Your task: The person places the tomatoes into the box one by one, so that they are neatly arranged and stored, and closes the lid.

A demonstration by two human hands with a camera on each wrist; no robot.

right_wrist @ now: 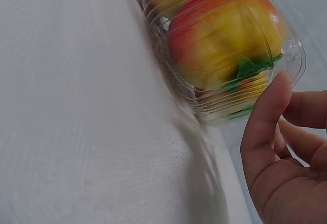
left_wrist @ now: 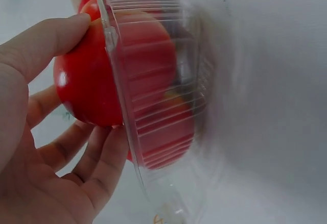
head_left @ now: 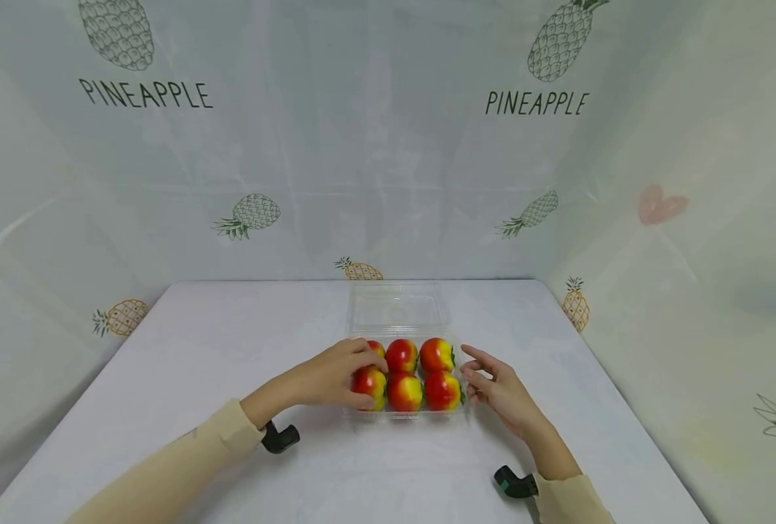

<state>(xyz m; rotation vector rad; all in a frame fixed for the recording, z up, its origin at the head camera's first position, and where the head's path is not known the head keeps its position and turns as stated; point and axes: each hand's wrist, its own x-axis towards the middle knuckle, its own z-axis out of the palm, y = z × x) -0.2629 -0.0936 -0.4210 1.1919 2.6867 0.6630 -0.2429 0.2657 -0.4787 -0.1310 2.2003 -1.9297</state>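
Note:
A clear plastic clamshell box (head_left: 406, 415) holds two rows of red-and-yellow fruits, some with green leafy tops. My left hand (head_left: 335, 375) grips the near-left fruit (head_left: 370, 381) in the box, thumb on its near side and fingers over its far side. In the left wrist view, this fruit (left_wrist: 87, 81) stands partly above the clear rim. My right hand (head_left: 501, 389) is at the box's right end, fingers loosely bent. In the right wrist view, its thumb (right_wrist: 271, 109) is by the rim near a fruit (right_wrist: 219, 35); whether it touches cannot be told.
The box's clear lid (head_left: 396, 307) lies folded back behind the fruits. A white-covered table (head_left: 244, 320) extends around the box, and pineapple-printed cloth (head_left: 375, 145) hangs behind and at the sides. Black wrist devices (head_left: 280, 438) sit on both forearms.

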